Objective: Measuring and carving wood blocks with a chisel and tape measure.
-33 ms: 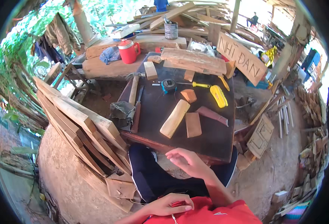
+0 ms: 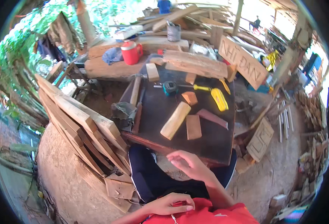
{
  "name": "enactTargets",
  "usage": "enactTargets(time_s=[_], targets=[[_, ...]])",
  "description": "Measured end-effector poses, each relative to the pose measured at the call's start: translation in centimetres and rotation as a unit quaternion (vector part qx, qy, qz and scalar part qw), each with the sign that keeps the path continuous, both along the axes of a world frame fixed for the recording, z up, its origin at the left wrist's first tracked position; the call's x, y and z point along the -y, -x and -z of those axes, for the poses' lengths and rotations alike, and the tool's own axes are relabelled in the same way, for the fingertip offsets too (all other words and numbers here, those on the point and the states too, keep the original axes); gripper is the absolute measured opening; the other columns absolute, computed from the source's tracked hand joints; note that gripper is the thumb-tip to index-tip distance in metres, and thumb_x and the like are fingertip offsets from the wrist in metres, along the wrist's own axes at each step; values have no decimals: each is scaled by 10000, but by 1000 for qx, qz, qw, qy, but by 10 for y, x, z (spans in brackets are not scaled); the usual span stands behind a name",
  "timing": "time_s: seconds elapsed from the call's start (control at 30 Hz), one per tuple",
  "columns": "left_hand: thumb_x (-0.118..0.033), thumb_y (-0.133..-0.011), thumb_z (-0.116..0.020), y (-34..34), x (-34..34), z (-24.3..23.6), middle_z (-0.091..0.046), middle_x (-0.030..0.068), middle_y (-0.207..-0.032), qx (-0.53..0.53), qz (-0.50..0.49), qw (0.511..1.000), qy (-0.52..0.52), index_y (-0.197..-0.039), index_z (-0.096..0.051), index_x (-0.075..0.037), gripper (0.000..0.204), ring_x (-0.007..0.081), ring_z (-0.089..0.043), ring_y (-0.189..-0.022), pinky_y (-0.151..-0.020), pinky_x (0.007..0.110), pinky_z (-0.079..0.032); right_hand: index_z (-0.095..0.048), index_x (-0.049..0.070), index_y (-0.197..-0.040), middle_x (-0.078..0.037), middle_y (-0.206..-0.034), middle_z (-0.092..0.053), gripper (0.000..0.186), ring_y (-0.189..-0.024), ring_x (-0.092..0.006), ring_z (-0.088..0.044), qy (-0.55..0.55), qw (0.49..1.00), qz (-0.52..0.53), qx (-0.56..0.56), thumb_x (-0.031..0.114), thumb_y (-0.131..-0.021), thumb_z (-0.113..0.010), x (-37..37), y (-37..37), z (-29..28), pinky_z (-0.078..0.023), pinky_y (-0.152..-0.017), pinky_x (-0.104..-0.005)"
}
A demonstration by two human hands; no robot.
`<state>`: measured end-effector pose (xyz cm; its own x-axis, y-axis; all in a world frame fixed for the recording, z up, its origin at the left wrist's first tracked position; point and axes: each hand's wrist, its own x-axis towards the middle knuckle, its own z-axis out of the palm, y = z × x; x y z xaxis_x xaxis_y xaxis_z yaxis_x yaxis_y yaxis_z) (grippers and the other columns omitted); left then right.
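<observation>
So far nothing on the bench (image 2: 216, 145) is in my grip, and I judge the woodwork barely begun. Leftmost, a stack of planks (image 2: 78, 123) leans beside my knee. My left hand (image 2: 170, 204) rests at my red shirt, fingers curled on a small red thing I cannot identify. The pale rounded wood block (image 2: 175, 120) lies untouched mid-bench, a flat brown piece (image 2: 193, 127) just beside it. My right hand (image 2: 188, 164) hovers over the near bench edge, fingers loosely spread, holding nothing. Farther right, the yellow tool (image 2: 219, 99) lies unused.
</observation>
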<state>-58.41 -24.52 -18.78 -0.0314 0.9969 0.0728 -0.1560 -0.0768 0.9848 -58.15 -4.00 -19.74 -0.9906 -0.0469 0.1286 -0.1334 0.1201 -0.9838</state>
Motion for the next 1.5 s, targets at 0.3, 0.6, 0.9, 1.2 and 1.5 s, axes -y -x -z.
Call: enactTargets(time_s=[0.3, 0.6, 0.9, 1.2, 1.5], targets=[[-140, -1039, -623, 23, -54, -12, -719, 97, -1005, -63, -71, 995, -10, -1055, -688, 8, 163, 178, -685, -964, -874, 322, -533, -651, 5, -1227, -64, -1120, -701, 226, -1032, -121, -654, -23, 994, 96, 39, 111, -1031, -610, -49, -31, 9, -522, -903, -284], [-37, -961, -652, 75, -55, 10, -698, 107, -917, -249, -316, 913, 69, -960, -686, 15, 62, 198, -670, -841, -781, 305, -519, -642, -6, -1226, -94, -1114, -701, 242, -1044, -150, -668, -38, 991, 114, 64, 101, -1011, -625, -47, -24, 22, -519, -932, -298], [-156, -824, -821, 130, -109, 45, -598, 154, -1227, -533, -550, 640, 61, -1303, -560, -61, 553, 357, -558, -1116, -981, 445, -432, -465, 69, -1451, -158, -1060, -594, 693, -982, -346, -628, -432, 806, 404, -3, 320, -890, -784, -47, 21, 25, -530, -851, -431], [-189, -885, -788, 172, -102, 63, -651, 126, -1242, -533, -546, 643, 70, -1316, -601, -83, 481, 341, -605, -1154, -1002, 449, -446, -450, 90, -1462, -144, -1049, -555, 795, -975, -349, -587, -448, 816, 363, -41, 283, -794, -836, -65, 31, 44, -497, -876, -464], [-205, -897, -772, 152, -117, 53, -566, 157, -1379, -524, -492, 694, 34, -1396, -544, -68, 566, 352, -529, -1286, -1061, 457, -406, -515, 71, -1399, -132, -1066, -620, 636, -967, -329, -627, -288, 908, 301, -34, 341, -888, -781, -64, 26, 37, -517, -873, -442]])
